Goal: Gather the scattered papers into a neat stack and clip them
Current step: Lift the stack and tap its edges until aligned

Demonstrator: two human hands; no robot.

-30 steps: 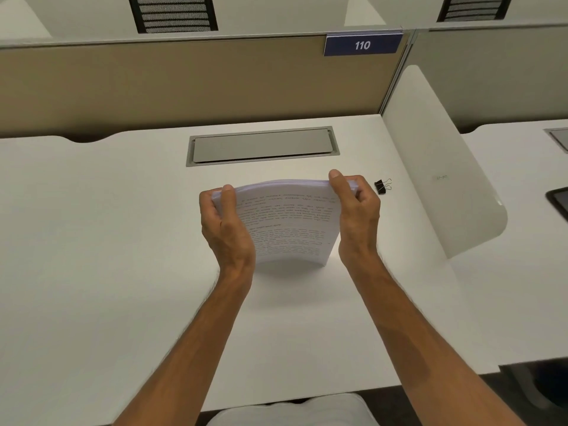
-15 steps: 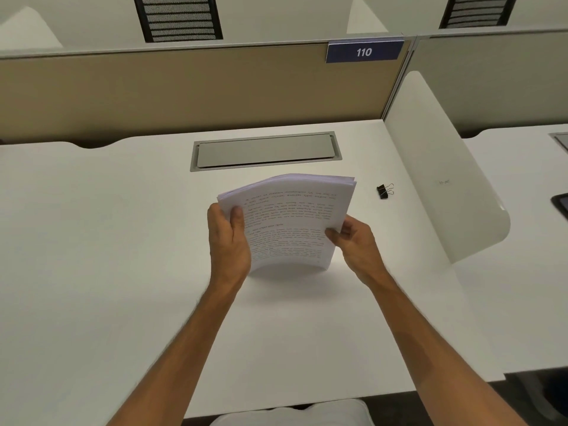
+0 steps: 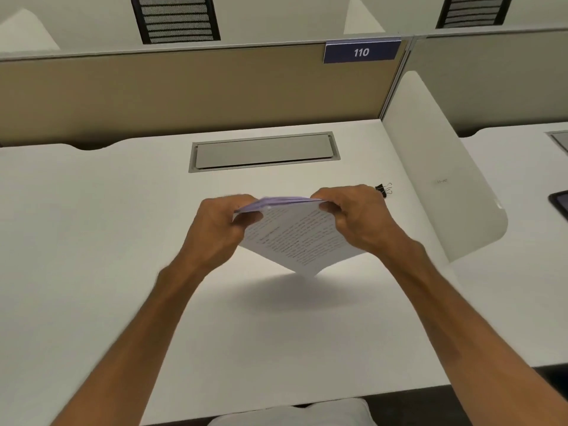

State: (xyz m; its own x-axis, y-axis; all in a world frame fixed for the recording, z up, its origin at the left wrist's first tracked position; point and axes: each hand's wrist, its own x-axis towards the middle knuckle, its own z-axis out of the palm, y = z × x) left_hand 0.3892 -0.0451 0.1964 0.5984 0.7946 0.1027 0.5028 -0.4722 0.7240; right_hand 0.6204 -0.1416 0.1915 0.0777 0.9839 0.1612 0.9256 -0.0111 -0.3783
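Note:
A stack of printed white papers (image 3: 295, 238) is held in the air above the white desk (image 3: 92, 272), turned so one corner points down toward me. My left hand (image 3: 219, 229) grips its upper left corner and my right hand (image 3: 359, 216) grips its upper right corner. The stack casts a shadow on the desk beneath it. A small black binder clip (image 3: 384, 190) lies on the desk just behind my right hand, partly hidden by the knuckles.
A grey cable hatch (image 3: 264, 151) is set into the desk behind the papers. A white rounded divider panel (image 3: 442, 167) stands at the desk's right side. A tan partition with a "110" sign (image 3: 361, 51) runs along the back. A dark device (image 3: 561, 202) lies on the neighbouring desk.
The stack stood upright on the desk; now it is lifted and rotated, corner down. My right hand moved from the lower right edge up to the top right corner.

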